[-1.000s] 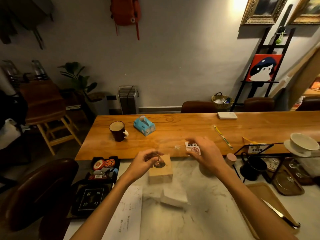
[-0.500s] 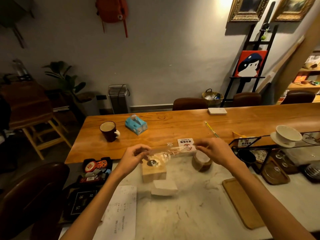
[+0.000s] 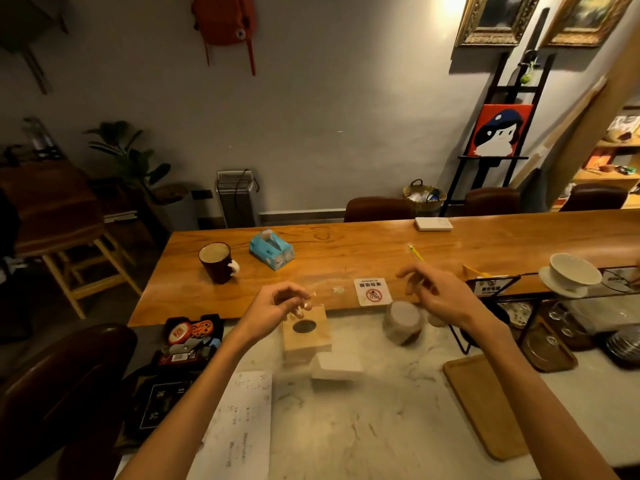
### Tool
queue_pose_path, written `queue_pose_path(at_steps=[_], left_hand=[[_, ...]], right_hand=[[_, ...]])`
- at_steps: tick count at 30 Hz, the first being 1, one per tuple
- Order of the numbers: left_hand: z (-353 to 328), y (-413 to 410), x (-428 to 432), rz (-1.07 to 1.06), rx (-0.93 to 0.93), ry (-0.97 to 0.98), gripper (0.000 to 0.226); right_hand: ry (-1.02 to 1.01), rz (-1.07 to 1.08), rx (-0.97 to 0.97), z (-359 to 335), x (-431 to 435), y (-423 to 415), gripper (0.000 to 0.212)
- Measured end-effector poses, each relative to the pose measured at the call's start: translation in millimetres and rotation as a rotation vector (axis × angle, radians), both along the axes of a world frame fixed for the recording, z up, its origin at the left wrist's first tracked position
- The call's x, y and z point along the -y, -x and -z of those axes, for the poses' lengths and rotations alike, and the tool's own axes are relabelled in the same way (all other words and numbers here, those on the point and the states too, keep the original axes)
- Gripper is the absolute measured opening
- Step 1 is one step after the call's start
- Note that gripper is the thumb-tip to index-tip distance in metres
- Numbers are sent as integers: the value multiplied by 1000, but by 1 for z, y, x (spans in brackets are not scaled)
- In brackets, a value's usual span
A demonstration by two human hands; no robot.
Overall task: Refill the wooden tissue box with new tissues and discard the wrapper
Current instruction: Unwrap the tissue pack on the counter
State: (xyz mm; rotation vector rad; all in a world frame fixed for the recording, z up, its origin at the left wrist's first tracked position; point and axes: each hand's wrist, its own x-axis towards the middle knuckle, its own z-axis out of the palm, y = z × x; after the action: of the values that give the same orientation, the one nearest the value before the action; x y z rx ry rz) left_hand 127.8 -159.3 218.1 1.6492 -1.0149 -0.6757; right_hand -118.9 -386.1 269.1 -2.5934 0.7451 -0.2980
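The wooden tissue box [image 3: 304, 337] stands on the marble counter [image 3: 363, 427], with a dark oval hole in its top. A white stack of tissues [image 3: 337, 367] lies right in front of it. My left hand [image 3: 273, 308] hovers just above the box's back left corner, its fingers pinched on a bunched clear wrapper [image 3: 305, 304] that glints faintly. My right hand [image 3: 440, 296] floats further right, above the counter's back edge, with its fingers loosely curled and apart. I see nothing in it.
A round jar [image 3: 403, 322] sits under my right hand. A wooden tray [image 3: 485, 403] and a black wire rack [image 3: 491, 282] bearing a white cup [image 3: 573, 273] are at the right. A printed sheet [image 3: 239, 427] lies at the left. On the wooden bar are a mug [image 3: 216, 261], a blue tissue pack [image 3: 272, 249] and a no-smoking card [image 3: 372, 292].
Half a second ago the clear wrapper was stretched between both hands over the box. Now it is bunched at my left hand and my right hand has let go.
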Motion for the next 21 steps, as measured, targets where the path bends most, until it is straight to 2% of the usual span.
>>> queue_pose_path(at_steps=[2, 4, 6, 7, 9, 10, 11, 12, 15, 18, 21], left_hand=[[1, 0, -3, 16, -19, 6, 19], [5, -3, -3, 31, -8, 2, 17], [7, -8, 1, -27, 3, 13, 17], [8, -7, 3, -137, 24, 16, 20], [8, 10, -1, -516, 108, 50, 26], [6, 27, -7, -693, 151, 93, 19], [7, 46, -13, -776, 176, 128, 8], [8, 66, -20, -757, 170, 119, 5], [13, 107, -28, -476, -7, -135, 37], [16, 109, -25, -349, -143, -370, 60], [23, 109, -36, -306, -248, -355, 49]], right_hand=[[-24, -59, -147, -4, -8, -3, 44], [-56, -147, -191, -8, -26, -22, 56], [-130, -210, -108, -10, -45, -47, 41], [-140, -218, -84, -11, -53, -59, 31], [-208, -199, -65, -12, -65, -73, 23], [-294, -181, -64, -12, -68, -77, 23], [-385, -165, -72, -10, -71, -78, 23], [-466, -148, -90, -10, -74, -78, 23], [-643, -132, -153, -9, -81, -75, 22], [-646, -186, -197, -8, -89, -69, 25], [-636, -201, -223, -5, -98, -59, 26]])
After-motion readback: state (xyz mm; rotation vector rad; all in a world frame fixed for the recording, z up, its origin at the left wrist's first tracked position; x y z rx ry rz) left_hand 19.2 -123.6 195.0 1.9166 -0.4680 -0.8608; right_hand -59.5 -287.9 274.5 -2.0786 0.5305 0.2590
